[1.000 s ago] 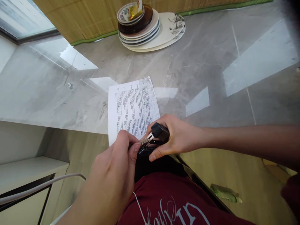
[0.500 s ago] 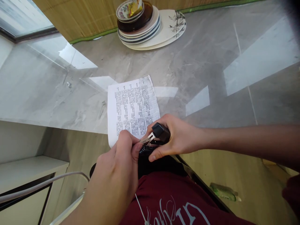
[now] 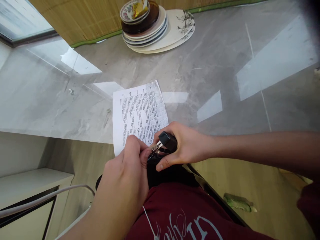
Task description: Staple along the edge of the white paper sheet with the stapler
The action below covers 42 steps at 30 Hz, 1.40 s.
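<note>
A black stapler (image 3: 168, 141) is gripped in my right hand (image 3: 186, 143), its top lifted away from its base so that the metal parts inside show. My left hand (image 3: 125, 170) meets it from the left, thumb and forefinger pinched at the metal rail (image 3: 157, 146). Whether a small piece such as staples is between those fingertips is hidden. Just beyond both hands lies a printed sheet or stack of paper (image 3: 133, 116), wrinkled along its right side, its near edge at the counter's front edge.
On the grey marbled counter (image 3: 210, 66), a stack of plates (image 3: 175, 30) stands at the back, topped by a small flowered bowl (image 3: 127, 13) with a yellow wrapper. A white cable (image 3: 50, 195) runs at lower left. A green bottle (image 3: 237, 202) lies on the floor at right.
The view has shifted slightly, so everything sits a little further left. Both hands keep hold at the stapler, with hardly any movement between them.
</note>
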### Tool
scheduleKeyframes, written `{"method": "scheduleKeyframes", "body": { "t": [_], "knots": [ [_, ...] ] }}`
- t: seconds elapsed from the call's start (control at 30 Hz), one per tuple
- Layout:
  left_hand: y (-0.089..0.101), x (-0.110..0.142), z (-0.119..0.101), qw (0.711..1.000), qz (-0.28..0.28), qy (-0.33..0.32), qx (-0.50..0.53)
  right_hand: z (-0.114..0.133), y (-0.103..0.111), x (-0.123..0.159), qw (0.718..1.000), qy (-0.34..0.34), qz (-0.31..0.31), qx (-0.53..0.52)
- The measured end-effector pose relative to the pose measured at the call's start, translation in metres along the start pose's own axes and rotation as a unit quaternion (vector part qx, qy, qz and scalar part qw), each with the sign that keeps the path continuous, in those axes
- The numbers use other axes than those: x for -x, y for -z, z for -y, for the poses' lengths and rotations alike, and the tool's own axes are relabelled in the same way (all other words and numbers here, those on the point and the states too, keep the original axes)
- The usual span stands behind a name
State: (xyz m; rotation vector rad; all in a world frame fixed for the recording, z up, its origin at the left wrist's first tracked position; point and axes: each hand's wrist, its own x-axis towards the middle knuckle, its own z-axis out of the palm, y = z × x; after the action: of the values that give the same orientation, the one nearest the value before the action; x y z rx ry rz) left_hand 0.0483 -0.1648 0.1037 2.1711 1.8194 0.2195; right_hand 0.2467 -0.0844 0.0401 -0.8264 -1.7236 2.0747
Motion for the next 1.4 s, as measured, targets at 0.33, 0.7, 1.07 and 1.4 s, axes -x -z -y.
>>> {"method": "scheduleKeyframes", "body": {
  "t": [0.33,0.7,1.07,1.4],
  "knots": [
    [0.008,-0.009,-0.008,0.999,0.042,0.004,0.001,0.001,0.003,-0.002,1.0,-0.001,0.0,0.005],
    [0.0,-0.007,-0.006,1.0,0.001,-0.01,-0.009,-0.002,0.004,-0.003,1.0,0.015,0.001,0.013],
    [0.011,-0.018,-0.011,0.997,0.073,0.008,0.023,-0.004,0.006,-0.004,1.0,0.007,0.01,0.001],
    [0.017,-0.013,-0.005,0.986,0.156,0.015,0.05,-0.005,0.003,-0.003,1.0,-0.005,0.029,-0.004]
  ]
}}
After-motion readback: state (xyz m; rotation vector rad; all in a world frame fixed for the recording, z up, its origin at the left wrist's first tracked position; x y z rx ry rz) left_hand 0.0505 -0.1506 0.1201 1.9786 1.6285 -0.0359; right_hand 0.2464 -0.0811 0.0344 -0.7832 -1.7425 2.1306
